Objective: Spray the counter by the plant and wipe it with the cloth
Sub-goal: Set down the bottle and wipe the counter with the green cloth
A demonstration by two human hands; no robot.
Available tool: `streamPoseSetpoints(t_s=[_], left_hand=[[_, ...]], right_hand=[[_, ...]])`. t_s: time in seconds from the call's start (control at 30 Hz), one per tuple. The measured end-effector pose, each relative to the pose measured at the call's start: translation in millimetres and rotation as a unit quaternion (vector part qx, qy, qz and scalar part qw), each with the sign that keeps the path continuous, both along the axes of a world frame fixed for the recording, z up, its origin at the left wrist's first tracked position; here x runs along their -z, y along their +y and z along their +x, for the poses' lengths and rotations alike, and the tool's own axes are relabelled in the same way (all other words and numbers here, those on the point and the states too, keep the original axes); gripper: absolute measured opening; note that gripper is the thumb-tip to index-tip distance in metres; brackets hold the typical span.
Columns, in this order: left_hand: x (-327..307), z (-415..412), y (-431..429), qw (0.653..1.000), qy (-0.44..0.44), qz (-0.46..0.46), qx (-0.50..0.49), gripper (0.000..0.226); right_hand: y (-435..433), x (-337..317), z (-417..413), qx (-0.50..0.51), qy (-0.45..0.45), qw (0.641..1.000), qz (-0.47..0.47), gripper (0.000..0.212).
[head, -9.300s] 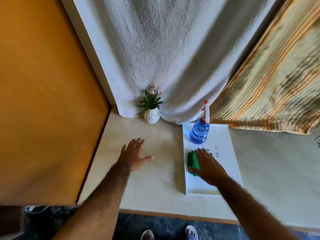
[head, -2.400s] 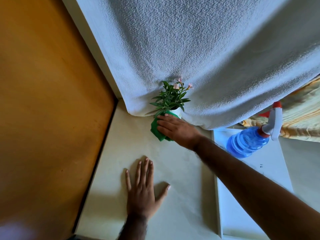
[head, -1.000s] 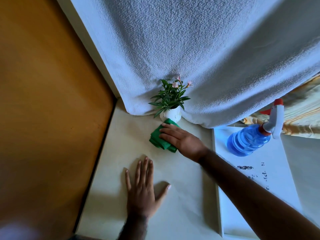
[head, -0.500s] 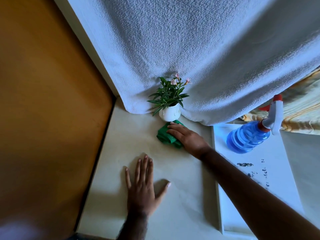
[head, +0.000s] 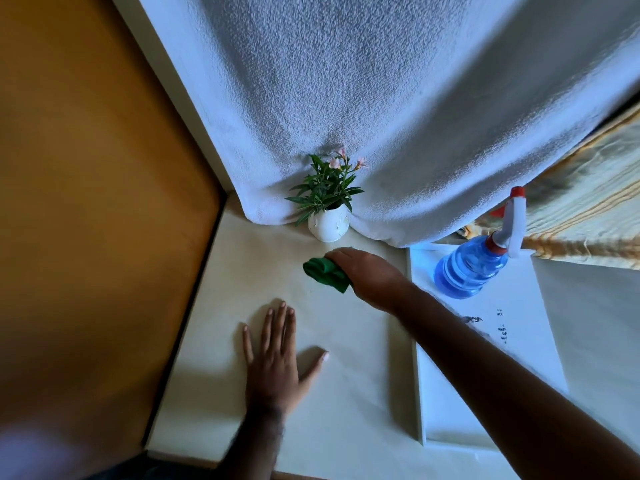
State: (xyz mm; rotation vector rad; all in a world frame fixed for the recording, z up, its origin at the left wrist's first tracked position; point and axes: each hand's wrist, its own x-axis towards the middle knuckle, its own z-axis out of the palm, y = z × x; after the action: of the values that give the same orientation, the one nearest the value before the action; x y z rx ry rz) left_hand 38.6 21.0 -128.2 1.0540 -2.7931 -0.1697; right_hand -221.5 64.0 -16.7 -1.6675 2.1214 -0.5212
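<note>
Closest in, the left hand (head: 273, 368) lies flat on the counter (head: 346, 410), fingers spread, nothing in it, looks like it's just bracing. A bit further out the right hand (head: 367, 275) is pressed down on the green cloth (head: 323, 270), palm over most of it, so it's holding the cloth against the counter just in front of the plant (head: 327, 199). The cloth is soft and bunched up, so I'd guess it weighs nothing and will fold and slide around under the palm; flat fingers on top beats pinching an edge. The pot looks small and light, probably easy to knock over if the cloth bumps it.

Off to the right the spray bottle (head: 474, 268) stands on a white tray (head: 519, 341), well apart from both hands.

Can't tell if the counter is wet, no sheen I can make out. The right fingertips are hidden in the cloth, and the white towel (head: 381, 116) hanging behind covers whatever's back there.
</note>
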Motion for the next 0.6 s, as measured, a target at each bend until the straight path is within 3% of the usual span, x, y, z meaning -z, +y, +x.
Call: streamPoseSetpoints(t_s=[0.27, 0.4, 0.5, 0.6], left_hand=[[-6, -1, -1, 0.999, -0.013, 0.034, -0.002, 0.102], [-5, 0, -1, 0.999, -0.003, 0.047, -0.005, 0.101], [-3, 0, 1, 0.999, 0.006, 0.038, -0.005, 0.101], [-3, 1, 3, 1.000, 0.004, 0.024, -0.004, 0.101]], right_hand=[[117, -13, 21, 0.102, 0.088, 0.988, -0.076, 0.045], [193, 6, 34, 0.192, 0.116, 0.974, -0.034, 0.065], [232, 25, 35, 0.251, 0.118, 0.961, 0.008, 0.063], [250, 40, 33, 0.248, 0.103, 0.962, 0.052, 0.066]])
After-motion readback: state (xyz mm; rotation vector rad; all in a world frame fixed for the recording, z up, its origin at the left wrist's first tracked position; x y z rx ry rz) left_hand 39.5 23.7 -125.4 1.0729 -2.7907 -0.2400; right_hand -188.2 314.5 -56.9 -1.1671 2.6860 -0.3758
